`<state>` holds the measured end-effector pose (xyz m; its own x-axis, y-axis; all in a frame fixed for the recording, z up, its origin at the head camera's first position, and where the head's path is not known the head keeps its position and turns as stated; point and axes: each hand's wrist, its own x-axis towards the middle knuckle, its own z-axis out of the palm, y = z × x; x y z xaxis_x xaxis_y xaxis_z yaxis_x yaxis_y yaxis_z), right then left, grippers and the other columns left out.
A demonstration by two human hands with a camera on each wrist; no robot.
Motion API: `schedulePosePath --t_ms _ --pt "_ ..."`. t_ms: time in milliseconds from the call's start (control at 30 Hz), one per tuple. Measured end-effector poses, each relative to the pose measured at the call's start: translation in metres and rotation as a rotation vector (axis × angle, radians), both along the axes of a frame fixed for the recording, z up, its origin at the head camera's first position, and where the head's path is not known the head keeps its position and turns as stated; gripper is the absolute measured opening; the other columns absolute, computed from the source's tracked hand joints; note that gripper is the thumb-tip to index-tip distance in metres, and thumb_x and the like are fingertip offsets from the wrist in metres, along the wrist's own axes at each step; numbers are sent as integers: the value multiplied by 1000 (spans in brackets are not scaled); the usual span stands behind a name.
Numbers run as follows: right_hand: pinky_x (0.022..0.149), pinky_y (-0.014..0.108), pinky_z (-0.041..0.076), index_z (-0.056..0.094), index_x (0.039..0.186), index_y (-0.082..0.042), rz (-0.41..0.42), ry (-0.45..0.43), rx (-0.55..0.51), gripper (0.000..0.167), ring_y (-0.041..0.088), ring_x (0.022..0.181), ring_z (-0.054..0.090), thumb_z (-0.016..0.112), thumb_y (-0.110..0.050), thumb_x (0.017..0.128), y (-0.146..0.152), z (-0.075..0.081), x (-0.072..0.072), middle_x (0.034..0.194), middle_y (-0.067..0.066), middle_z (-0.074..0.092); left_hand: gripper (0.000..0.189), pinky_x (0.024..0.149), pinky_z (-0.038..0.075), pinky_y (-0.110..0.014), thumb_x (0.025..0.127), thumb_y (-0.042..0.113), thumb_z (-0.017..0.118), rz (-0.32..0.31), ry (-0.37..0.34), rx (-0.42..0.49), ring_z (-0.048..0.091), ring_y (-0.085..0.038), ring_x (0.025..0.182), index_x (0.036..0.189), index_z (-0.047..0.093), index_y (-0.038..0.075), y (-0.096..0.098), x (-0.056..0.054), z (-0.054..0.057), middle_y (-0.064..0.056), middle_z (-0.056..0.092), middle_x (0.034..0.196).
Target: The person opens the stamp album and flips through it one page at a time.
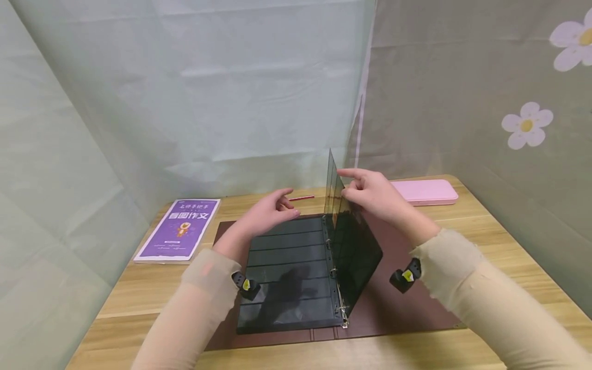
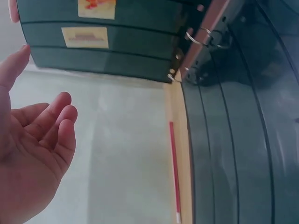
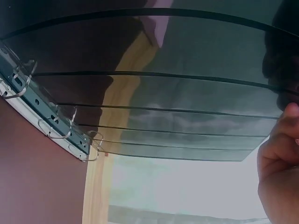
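Observation:
A ring album [image 1: 291, 277] lies spread on the table, its pages dark and crossed by horizontal pocket strips. One raised page [image 1: 353, 246] stands nearly upright at the metal rings [image 1: 329, 244]. My right hand [image 1: 374, 192] pinches this page by its outer edge; part of the hand shows dark through the sheet in the right wrist view. My left hand [image 1: 270, 213] hovers over the far part of the flat left page, fingers loosely bent and holding nothing. Two small stamp-like pictures [image 2: 85, 37] sit in the raised page's strips in the left wrist view.
The album's brown cover [image 1: 416, 308] spreads under the pages. A purple booklet [image 1: 178, 231] lies at the left. At the back right is a pink case [image 1: 425, 191], and a thin red stick [image 1: 301, 198] lies near the table's back edge, before a hanging cloth.

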<state>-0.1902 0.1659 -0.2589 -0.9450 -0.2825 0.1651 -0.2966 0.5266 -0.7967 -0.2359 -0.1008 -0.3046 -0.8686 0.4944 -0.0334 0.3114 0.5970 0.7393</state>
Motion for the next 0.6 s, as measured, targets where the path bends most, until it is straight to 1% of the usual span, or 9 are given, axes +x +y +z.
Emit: schedulePosePath --t_ms 133,167,200,267,367,400,600 --pt "49 30 36 46 138 -9 11 -27 -35 50 15 48 40 54 -14 89 -3 -2 0 65 5 53 68 84 45 -40 91 35 61 -11 -5 44 55 -21 101 146 29 11 6 1 5 -6 57 112" --pt "49 30 37 45 138 -9 13 -37 -47 50 16 49 41 54 -13 89 -4 -3 0 65 5 54 67 84 45 -40 91 34 60 -13 -18 56 54 -21 102 146 29 11 9 5 10 -7 56 113" --pt "48 30 37 45 138 -8 15 -43 -59 50 17 49 43 55 -13 90 -5 -4 0 66 5 54 67 84 46 -40 91 35 60 -19 -22 69 54 -21 103 146 29 12 11 4 11 -7 55 114" --pt "48 31 39 45 138 -7 17 -54 -83 50 18 51 46 55 -13 90 -5 -5 -1 67 6 56 67 84 46 -40 91 37 60 -35 -32 100 53 -21 105 146 29 14 15 4 13 -7 55 115" --pt "51 31 42 45 138 -6 20 -70 -111 50 19 53 48 57 -15 90 -5 -7 -2 70 8 57 67 83 47 -40 91 37 60 -49 -41 124 53 -21 106 146 29 16 23 4 16 -6 54 117" --pt "51 32 42 45 138 -6 24 -72 -119 50 19 53 49 57 -16 90 -6 -8 -3 70 10 57 67 81 48 -40 91 38 60 -56 -34 132 53 -20 105 146 29 17 24 0 13 -4 54 116" --pt "53 34 44 44 139 -6 36 -99 -159 52 19 53 50 57 -18 90 -7 -9 -1 71 12 56 64 80 48 -39 92 38 58 -79 -37 181 54 -18 104 146 31 18 34 5 15 -3 55 117"
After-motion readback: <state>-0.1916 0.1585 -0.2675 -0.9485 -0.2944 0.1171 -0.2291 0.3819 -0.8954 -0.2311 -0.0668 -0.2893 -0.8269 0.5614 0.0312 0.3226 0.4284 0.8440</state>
